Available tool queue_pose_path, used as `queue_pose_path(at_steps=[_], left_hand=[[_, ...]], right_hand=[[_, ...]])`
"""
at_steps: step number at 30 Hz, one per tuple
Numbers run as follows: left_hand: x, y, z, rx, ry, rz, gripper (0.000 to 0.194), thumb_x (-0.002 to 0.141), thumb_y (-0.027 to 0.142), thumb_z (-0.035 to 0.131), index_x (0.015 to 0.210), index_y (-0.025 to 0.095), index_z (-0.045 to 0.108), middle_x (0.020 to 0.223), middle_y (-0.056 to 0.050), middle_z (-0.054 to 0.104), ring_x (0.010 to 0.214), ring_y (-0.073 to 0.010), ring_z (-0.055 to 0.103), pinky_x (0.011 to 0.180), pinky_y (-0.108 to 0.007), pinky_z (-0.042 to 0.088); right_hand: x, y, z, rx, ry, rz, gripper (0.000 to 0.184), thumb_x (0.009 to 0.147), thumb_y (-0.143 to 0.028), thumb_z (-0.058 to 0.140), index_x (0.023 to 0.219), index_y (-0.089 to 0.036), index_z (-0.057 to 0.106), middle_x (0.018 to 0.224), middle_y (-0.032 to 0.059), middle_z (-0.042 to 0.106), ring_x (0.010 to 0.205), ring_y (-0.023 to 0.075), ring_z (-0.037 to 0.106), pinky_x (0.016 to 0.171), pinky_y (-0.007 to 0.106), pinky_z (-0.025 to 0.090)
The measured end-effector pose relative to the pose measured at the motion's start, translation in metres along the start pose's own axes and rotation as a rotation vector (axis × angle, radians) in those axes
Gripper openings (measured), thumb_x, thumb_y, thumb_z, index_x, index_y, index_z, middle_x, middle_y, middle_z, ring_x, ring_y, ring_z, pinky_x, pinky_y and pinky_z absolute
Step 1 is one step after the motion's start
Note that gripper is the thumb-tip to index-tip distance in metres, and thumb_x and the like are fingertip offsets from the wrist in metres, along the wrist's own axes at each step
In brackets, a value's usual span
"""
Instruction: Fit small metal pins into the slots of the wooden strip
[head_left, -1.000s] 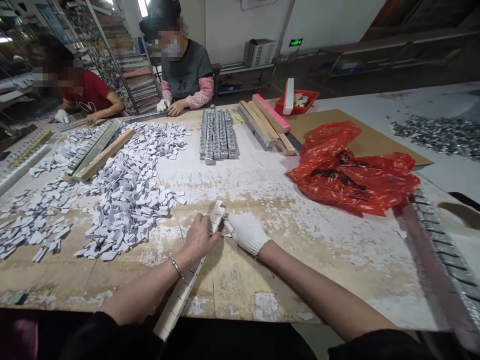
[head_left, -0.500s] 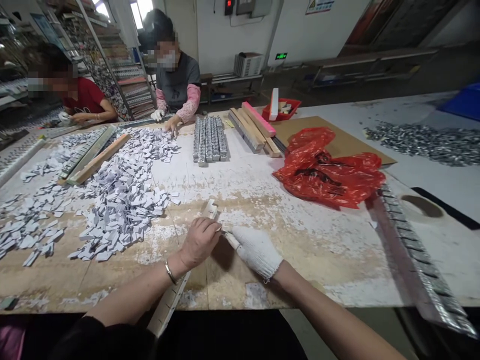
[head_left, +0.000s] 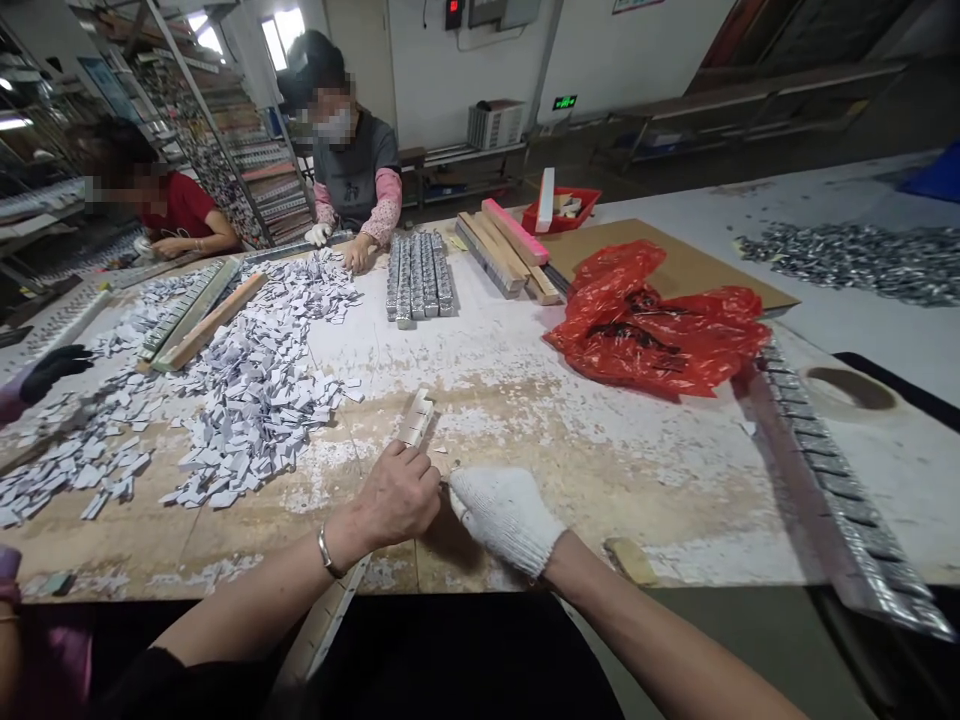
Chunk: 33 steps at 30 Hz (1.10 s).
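On the worktop (head_left: 600,470), a slotted strip (head_left: 415,418) lies beside the paper pile (head_left: 255,390). Bare left hand (head_left: 397,495) fingers press it; gloved right hand (head_left: 506,515) fingers curl, pinching unclear.

Bare counter (head_left: 570,450) runs open ahead and to the right of the gloved right hand (head_left: 504,512), as far as the red plastic bag (head_left: 652,325). Left hand (head_left: 397,495) sits on the long notched strip (head_left: 415,418); beyond it to the left, a heap of white paper tags (head_left: 255,380) blocks the surface. Far side closed by rows of metal pieces (head_left: 418,275) and stacked wooden bars (head_left: 506,250). A long metal rail (head_left: 825,480) bars the right edge.
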<state>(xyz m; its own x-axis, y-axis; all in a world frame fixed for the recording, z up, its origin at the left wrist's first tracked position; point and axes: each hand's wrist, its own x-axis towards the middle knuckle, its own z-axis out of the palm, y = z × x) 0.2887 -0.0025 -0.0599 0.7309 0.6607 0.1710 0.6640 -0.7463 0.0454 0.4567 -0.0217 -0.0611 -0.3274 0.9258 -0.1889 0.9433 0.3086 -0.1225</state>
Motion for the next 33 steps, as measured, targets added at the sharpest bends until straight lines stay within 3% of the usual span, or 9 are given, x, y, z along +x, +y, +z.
queue_pose_path(at_steps=[4,9,12,15,22,25,27,30,33], left_hand=[[0.003,0.001,-0.003,-0.158,-0.045,-0.308,0.023,0.081,0.014,0.049,0.059,0.019,0.055,0.06,-0.005,0.057,0.057,-0.0178,0.052,0.062,-0.035,0.043],[0.005,-0.029,-0.004,-0.361,0.006,-0.759,0.025,0.085,0.016,0.045,0.063,0.02,0.055,0.058,-0.002,0.057,0.053,-0.0151,0.052,0.051,-0.028,0.039],[-0.001,-0.039,-0.005,-0.418,0.095,-0.715,0.027,0.093,0.026,0.044,0.07,0.02,0.058,0.067,-0.003,0.06,0.061,-0.0166,0.055,0.056,-0.03,0.044],[-0.006,-0.027,-0.003,-0.595,0.087,-0.489,0.024,0.096,0.037,0.048,0.085,0.021,0.061,0.081,-0.006,0.065,0.072,-0.0179,0.059,0.063,-0.031,0.049],[-0.008,-0.001,0.01,-0.69,0.154,-0.218,0.026,0.1,0.029,0.04,0.084,0.02,0.057,0.079,-0.004,0.062,0.072,-0.015,0.058,0.066,-0.027,0.046],[-0.007,-0.005,0.015,-0.709,0.121,-0.246,0.023,0.101,0.031,0.041,0.094,0.02,0.06,0.075,-0.002,0.063,0.067,-0.0139,0.057,0.063,-0.026,0.045],[-0.002,-0.015,0.017,-0.717,0.06,-0.355,0.028,0.1,0.034,0.043,0.12,0.02,0.056,0.069,0.001,0.062,0.061,-0.0143,0.056,0.059,-0.026,0.044],[0.014,-0.038,0.019,-0.604,0.053,-0.598,0.054,0.098,0.04,0.046,0.145,0.015,0.034,0.071,0.0,0.062,0.062,-0.0175,0.058,0.06,-0.029,0.047],[0.031,-0.06,0.026,-0.404,0.09,-0.68,0.073,0.085,0.052,0.063,0.141,0.011,0.039,0.101,-0.012,0.064,0.094,-0.0267,0.063,0.078,-0.038,0.051]], right_hand=[[-0.006,-0.006,0.012,0.044,0.089,-0.051,0.021,0.088,-0.019,0.05,0.083,-0.017,0.071,0.079,0.0111,0.074,0.074,0.0229,0.069,0.056,0.029,0.029],[-0.01,-0.001,0.027,0.163,0.36,-0.082,0.037,0.097,-0.032,0.042,0.075,-0.02,0.07,0.07,0.0071,0.071,0.067,0.0182,0.065,0.058,0.029,0.03],[-0.01,0.004,0.031,0.289,0.407,-0.025,0.043,0.101,-0.038,0.037,0.076,-0.021,0.069,0.07,0.0052,0.071,0.066,0.0166,0.064,0.059,0.027,0.032],[-0.005,0.007,0.035,0.433,0.36,0.019,0.038,0.1,-0.037,0.04,0.081,-0.021,0.069,0.074,0.004,0.072,0.068,0.0168,0.065,0.061,0.026,0.035],[0.0,0.014,0.037,0.809,0.278,-0.081,0.027,0.091,-0.027,0.047,0.112,-0.021,0.063,0.082,0.0018,0.072,0.071,0.0181,0.066,0.066,0.026,0.044],[0.004,0.021,0.027,0.915,0.122,-0.15,0.026,0.091,-0.026,0.046,0.112,-0.021,0.061,0.067,-0.0029,0.067,0.06,0.0161,0.063,0.061,0.025,0.043],[0.014,0.027,0.021,0.896,0.043,-0.164,0.022,0.095,-0.029,0.043,0.098,-0.021,0.063,0.064,-0.003,0.066,0.061,0.0154,0.063,0.06,0.024,0.042],[0.043,0.034,0.016,0.61,0.057,-0.088,0.031,0.1,-0.035,0.038,0.09,-0.022,0.064,0.078,0.0005,0.072,0.074,0.0153,0.066,0.065,0.023,0.043],[0.077,0.037,0.019,0.248,0.122,0.029,0.028,0.1,-0.033,0.04,0.103,-0.021,0.066,0.099,0.007,0.074,0.092,0.0206,0.068,0.074,0.027,0.044]])
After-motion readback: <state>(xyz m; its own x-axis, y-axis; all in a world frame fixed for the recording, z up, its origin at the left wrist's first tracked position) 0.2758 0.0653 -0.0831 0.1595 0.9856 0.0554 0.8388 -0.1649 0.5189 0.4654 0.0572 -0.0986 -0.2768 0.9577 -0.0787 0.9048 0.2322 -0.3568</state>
